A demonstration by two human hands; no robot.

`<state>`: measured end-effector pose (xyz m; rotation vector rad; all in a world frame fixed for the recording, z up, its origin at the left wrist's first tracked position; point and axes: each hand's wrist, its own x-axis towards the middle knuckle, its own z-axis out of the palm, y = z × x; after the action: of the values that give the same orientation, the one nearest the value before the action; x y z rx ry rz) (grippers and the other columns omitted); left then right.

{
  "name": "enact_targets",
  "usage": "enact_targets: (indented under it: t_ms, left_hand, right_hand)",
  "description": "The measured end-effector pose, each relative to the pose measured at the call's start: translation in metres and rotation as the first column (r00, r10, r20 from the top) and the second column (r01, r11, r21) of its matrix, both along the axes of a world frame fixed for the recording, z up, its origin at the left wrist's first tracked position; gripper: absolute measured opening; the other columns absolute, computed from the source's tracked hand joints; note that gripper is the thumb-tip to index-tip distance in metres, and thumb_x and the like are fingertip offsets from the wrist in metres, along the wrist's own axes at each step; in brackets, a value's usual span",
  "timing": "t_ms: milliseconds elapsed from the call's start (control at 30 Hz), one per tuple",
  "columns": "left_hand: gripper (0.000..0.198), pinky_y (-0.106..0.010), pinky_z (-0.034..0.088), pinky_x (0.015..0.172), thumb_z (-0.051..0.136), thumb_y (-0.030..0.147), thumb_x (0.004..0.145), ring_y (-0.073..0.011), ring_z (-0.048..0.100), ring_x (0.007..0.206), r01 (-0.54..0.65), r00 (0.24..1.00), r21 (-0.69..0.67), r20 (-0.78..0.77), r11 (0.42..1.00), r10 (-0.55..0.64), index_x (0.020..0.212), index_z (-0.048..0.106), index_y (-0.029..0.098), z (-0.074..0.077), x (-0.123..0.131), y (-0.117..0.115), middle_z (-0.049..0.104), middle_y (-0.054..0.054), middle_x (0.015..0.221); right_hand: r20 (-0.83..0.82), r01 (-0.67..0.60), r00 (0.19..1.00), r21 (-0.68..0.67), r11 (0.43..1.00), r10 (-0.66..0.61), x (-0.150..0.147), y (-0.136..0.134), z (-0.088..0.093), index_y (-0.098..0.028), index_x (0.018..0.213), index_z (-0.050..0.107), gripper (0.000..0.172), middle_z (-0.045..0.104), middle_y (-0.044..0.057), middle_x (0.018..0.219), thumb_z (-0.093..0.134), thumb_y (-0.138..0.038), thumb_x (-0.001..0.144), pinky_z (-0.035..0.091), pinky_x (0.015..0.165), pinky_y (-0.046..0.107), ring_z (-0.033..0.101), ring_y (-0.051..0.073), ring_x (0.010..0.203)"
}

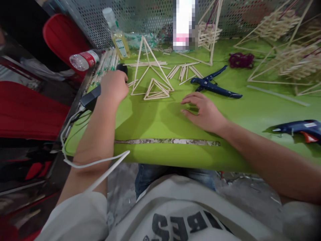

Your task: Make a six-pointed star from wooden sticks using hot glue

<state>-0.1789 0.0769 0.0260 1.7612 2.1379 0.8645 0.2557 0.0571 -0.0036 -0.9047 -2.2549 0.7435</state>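
My left hand (114,86) is closed around a dark glue gun (90,97) at the left edge of the green table (155,124); its white cord (95,164) trails down over my arm. Just right of that hand stand two stick pyramids, a tall one (146,63) and a small one (157,89). My right hand (203,112) rests on the green surface with fingers loosely spread, holding nothing, a little right of the small pyramid.
Blue cutters (213,85) lie beyond my right hand. A second blue glue gun (301,129) is at the right edge. Loose sticks (184,71), an oil bottle (119,38), a water bottle (84,60), purple yarn (240,60) and larger stick frames (286,53) fill the back.
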Motion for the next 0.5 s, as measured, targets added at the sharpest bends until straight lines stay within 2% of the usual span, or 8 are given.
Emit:
enact_targets:
  t_ms: [67,133,233,367,500]
  left_hand:
    - [0.030,-0.052,0.046,0.117,0.095,0.050,0.084,-0.0341,0.066,0.122,-0.041,0.980,-0.029,-0.196,0.999,0.035,0.089,0.075,0.028,-0.004,0.007,0.005,0.076,-0.007,0.094]
    - [0.019,-0.052,0.053,0.109,0.086,0.042,0.093,-0.0357,0.070,0.115,-0.040,0.926,-0.072,-0.377,0.997,0.010,0.103,0.081,0.026,-0.002,0.014,0.007,0.083,-0.012,0.108]
    - [0.029,-0.050,0.058,0.103,0.072,0.029,0.102,-0.0379,0.074,0.112,-0.014,0.835,-0.226,-0.539,0.974,-0.113,0.127,0.085,0.024,0.006,0.021,0.005,0.086,-0.017,0.123]
    - [0.042,-0.048,0.059,0.104,0.062,0.021,0.106,-0.0387,0.077,0.115,-0.080,0.785,-0.325,-0.603,0.942,-0.141,0.142,0.084,0.021,0.013,0.026,0.004,0.087,-0.020,0.127]
    - [0.037,-0.049,0.061,0.106,0.063,0.016,0.103,-0.0392,0.079,0.114,-0.121,0.781,-0.361,-0.610,0.925,-0.136,0.131,0.088,0.017,0.015,0.030,0.005,0.088,-0.021,0.121]
  right_hand:
    - [-0.006,-0.011,1.000,0.017,1.000,0.011,0.000,-0.001,0.001,-0.029,0.127,0.084,0.024,0.083,0.015,0.138,0.081,-0.035,0.104,0.065,0.122,0.078,0.079,0.041,0.134]
    - [-0.013,-0.023,1.000,0.045,0.999,0.023,0.000,-0.001,0.001,-0.027,0.127,0.085,0.023,0.083,0.015,0.138,0.080,-0.035,0.105,0.065,0.122,0.078,0.079,0.041,0.135]
    - [-0.019,-0.060,0.998,0.050,0.997,0.061,0.000,-0.001,0.001,-0.024,0.129,0.085,0.025,0.083,0.018,0.138,0.079,-0.033,0.107,0.067,0.120,0.075,0.079,0.041,0.134]
    - [-0.023,-0.106,0.994,0.006,0.994,0.106,-0.001,-0.002,0.001,-0.024,0.131,0.084,0.025,0.081,0.019,0.141,0.079,-0.033,0.108,0.071,0.116,0.070,0.079,0.040,0.134]
    - [-0.020,-0.137,0.990,0.003,0.991,0.137,-0.001,-0.001,-0.001,-0.026,0.130,0.085,0.025,0.080,0.018,0.141,0.081,-0.037,0.108,0.071,0.116,0.070,0.079,0.040,0.130]
